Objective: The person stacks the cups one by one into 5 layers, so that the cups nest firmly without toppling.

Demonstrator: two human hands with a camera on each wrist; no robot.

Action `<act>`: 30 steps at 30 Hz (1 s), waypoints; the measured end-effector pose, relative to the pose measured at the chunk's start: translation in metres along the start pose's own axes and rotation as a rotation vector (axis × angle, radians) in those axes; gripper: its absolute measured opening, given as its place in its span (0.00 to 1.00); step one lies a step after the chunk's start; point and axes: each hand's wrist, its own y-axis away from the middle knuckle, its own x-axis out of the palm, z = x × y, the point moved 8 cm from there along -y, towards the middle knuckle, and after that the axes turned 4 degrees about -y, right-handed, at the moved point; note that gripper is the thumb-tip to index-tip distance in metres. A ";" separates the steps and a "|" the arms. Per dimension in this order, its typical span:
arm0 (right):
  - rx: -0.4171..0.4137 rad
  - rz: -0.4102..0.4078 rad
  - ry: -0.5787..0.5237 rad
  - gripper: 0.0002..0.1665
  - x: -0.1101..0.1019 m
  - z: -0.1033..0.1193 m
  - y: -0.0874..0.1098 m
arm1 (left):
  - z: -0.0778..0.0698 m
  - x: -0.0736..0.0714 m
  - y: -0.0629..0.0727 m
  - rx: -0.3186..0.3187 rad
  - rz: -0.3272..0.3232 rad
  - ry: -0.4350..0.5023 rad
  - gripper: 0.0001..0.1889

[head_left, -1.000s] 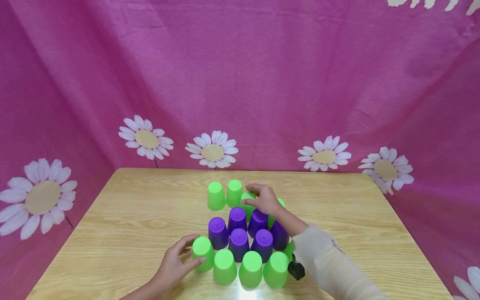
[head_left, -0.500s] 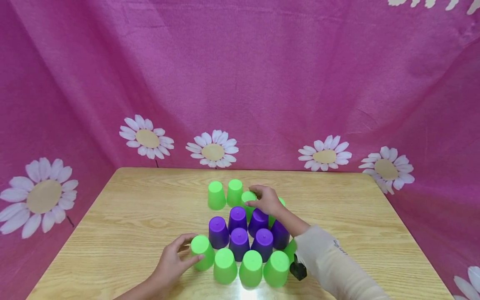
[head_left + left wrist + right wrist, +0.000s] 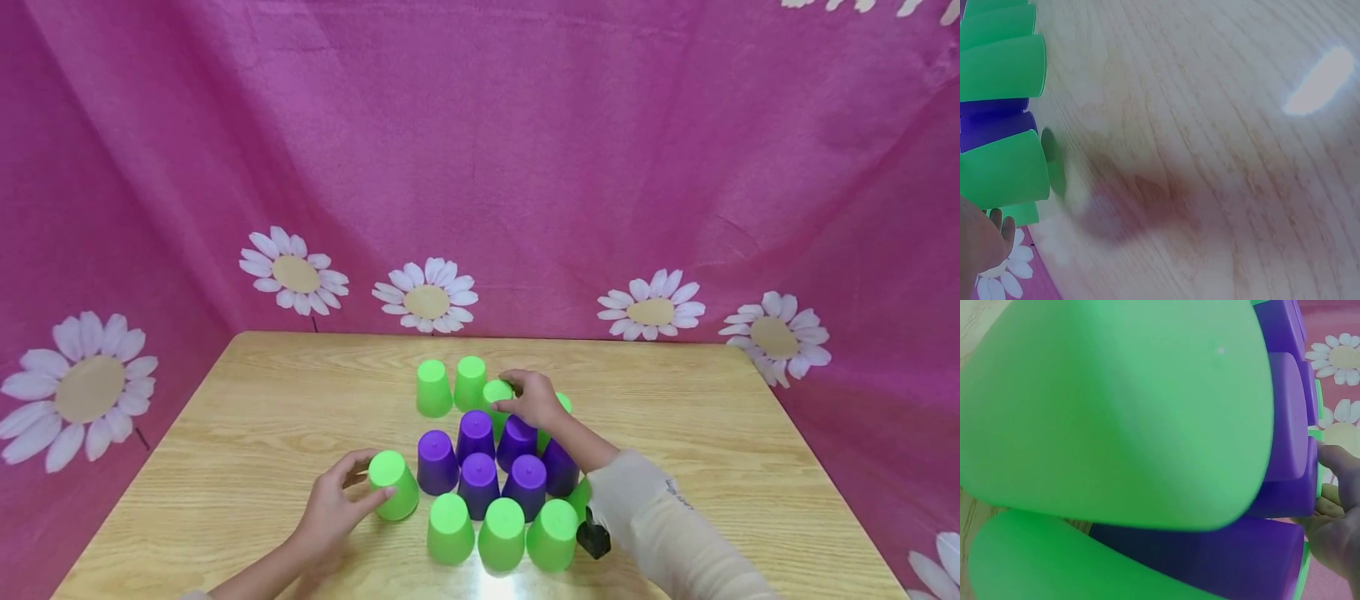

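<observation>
Head view, right hand [image 3: 536, 400], seemingly pinching cup [image 3: 493, 392]

One green cup [image 3: 396, 487] (upside down) is left of the purple cups [image 3: 477, 479], another inverted cup [image 3: 499, 420] behind them.

Rm type's unclear: curtained nook, wood tbl [image 3: 225, 467] w/ pink daisy cloth [image 3: 480, 167] behind.

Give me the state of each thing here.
Left hand: gripping
Left hand's cup: upside down, gripped
Right hand: gripping
Right hand's cup: upside down, partly hidden
Other green cups: upside down
Purple cups: upside down
Cloth: hanging, creased
Table: bearing cups
</observation>
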 end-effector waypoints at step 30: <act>-0.071 -0.020 -0.039 0.20 -0.015 0.011 0.006 | -0.031 -0.022 -0.035 0.087 -0.055 0.000 0.23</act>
